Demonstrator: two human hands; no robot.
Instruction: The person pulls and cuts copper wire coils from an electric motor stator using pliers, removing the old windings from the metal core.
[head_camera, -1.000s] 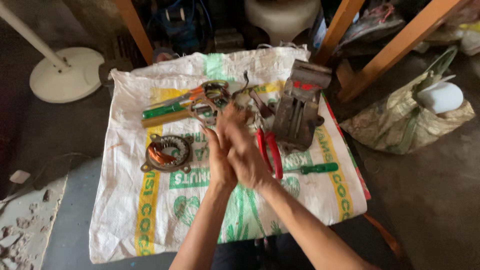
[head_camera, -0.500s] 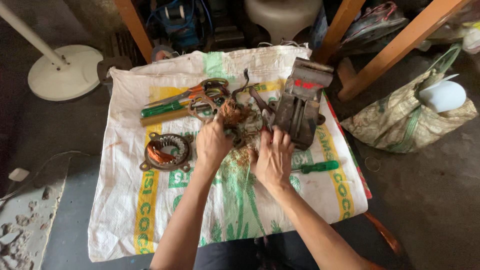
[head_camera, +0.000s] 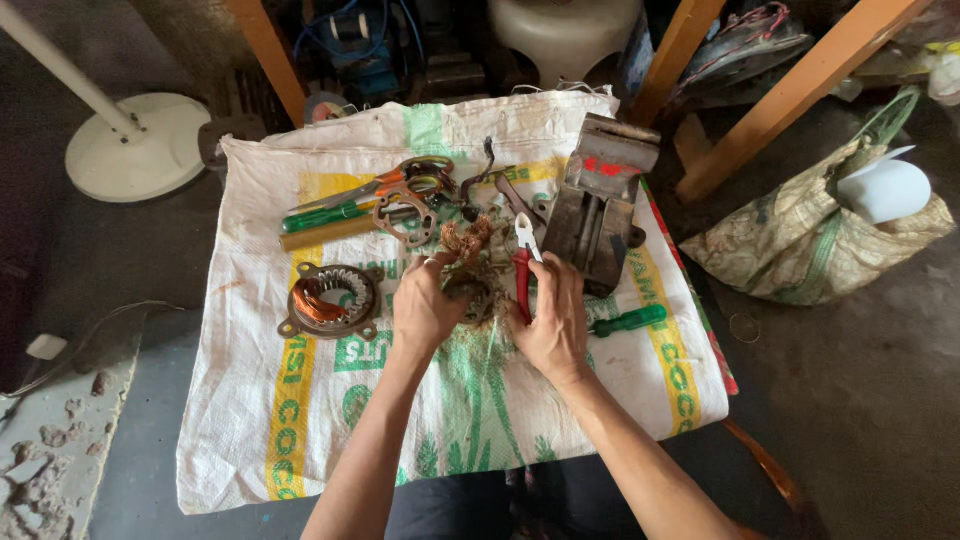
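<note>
My left hand (head_camera: 425, 308) grips a tangle of brownish copper wire (head_camera: 466, 240) over the middle of a white woven sack (head_camera: 300, 440) spread out flat. My right hand (head_camera: 556, 322) is beside it, fingers closed on red-handled cutters (head_camera: 522, 272) whose jaws point up toward the wire. A round motor stator with copper windings (head_camera: 330, 298) lies left of my left hand. A rusty bench vise (head_camera: 598, 205) stands just beyond my right hand. A green-handled screwdriver (head_camera: 628, 320) lies to the right of it.
Orange-handled scissors (head_camera: 412, 175), a green-handled tool (head_camera: 328, 215) and a metal ring plate (head_camera: 403, 212) lie at the sack's far side. A white fan base (head_camera: 140, 145) stands at left, a bag holding a white object (head_camera: 830, 235) at right, and wooden legs (head_camera: 790, 95) behind.
My hands, pressed together a second ago, have separated. The left has taken hold of the wire tangle and the right has closed on the red-handled cutters.
</note>
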